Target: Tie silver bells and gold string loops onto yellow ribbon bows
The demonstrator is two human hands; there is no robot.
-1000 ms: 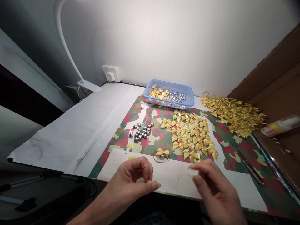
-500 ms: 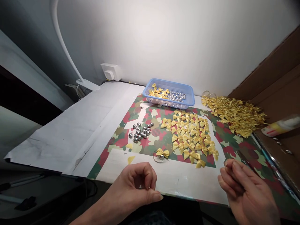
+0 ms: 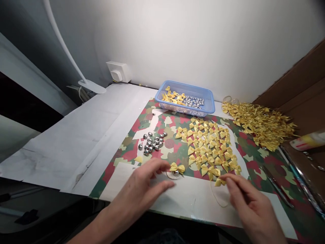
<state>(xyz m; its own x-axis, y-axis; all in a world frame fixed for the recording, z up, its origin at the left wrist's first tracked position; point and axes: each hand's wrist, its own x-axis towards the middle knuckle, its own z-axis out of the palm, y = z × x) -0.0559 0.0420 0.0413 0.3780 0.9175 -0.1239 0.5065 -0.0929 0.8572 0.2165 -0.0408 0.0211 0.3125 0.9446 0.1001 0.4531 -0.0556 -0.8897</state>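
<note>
My left hand (image 3: 149, 179) has thumb and fingers apart and holds nothing. Just beyond its fingertips lies a yellow ribbon bow (image 3: 177, 167) with a silver bell and a loop of thin cord. At the bottom right, my right hand (image 3: 251, 200) pinches a thin gold cord (image 3: 215, 198), which curves down over the white strip. Its fingertips come up to the lowest loose yellow bow (image 3: 218, 182); whether they touch that bow is unclear. Several rows of yellow bows (image 3: 208, 142) lie beyond. A cluster of silver bells (image 3: 153, 144) sits left of them.
A blue basket (image 3: 188, 110) with bows and bells stands against the wall. To the right are a heap of gold corded bows (image 3: 264, 125), tweezers (image 3: 278, 186) and a bottle (image 3: 309, 140) by a cardboard side. A white lamp (image 3: 92, 86) is clamped at the back left.
My left hand has opened and moved up beside the bow with the bell. My right hand has moved left to the lowest loose bow, and the cord now shows beneath it.
</note>
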